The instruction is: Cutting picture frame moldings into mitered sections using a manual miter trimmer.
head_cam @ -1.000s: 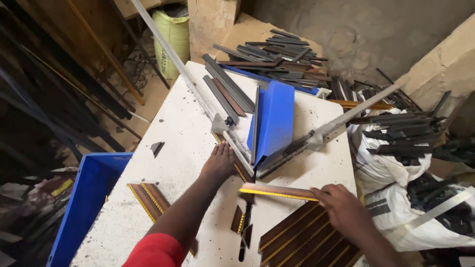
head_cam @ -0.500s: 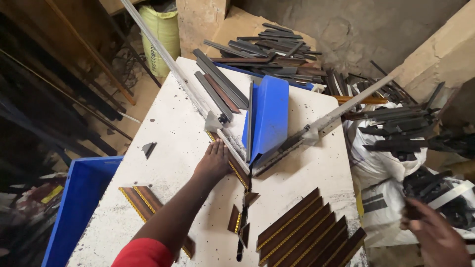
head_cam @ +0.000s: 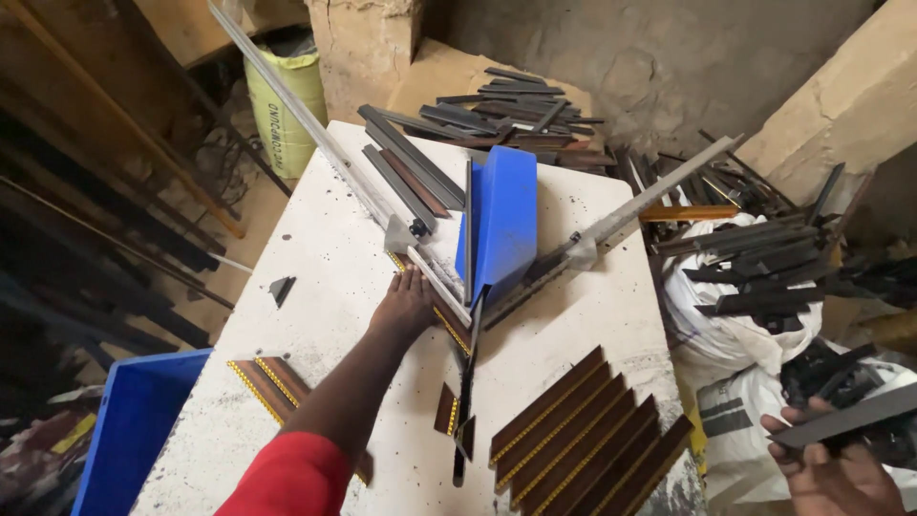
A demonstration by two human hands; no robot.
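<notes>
Left hand [head_cam: 406, 304] pressing flat on a brown gold-edged strip [head_cam: 441, 320] at the guillotine cutter [head_cam: 497, 229], mid-tabletop [head_cam: 325, 258]. Right hand [head_cam: 829, 468], off the right edge, grasping a dark strip [head_cam: 845, 419]. Cut brown strips [head_cam: 585, 435] already ranked near the front edge; many dark strips [head_cam: 764, 258] heaped beyond.

Left hand [head_cam: 406, 304] on table [head_cam: 325, 258] (centre), moulding strips [head_cam: 583, 435] right, crate [head_cam: 134, 430] left

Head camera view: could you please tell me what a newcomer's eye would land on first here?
Probably the bright blue plastic guard standing at the middle of the white worktable, where two long metal rails meet in a V. The left hand presses a brown gold-edged moulding strip there. At the lower right, the right hand holds a dark flat strip off the table.
</notes>
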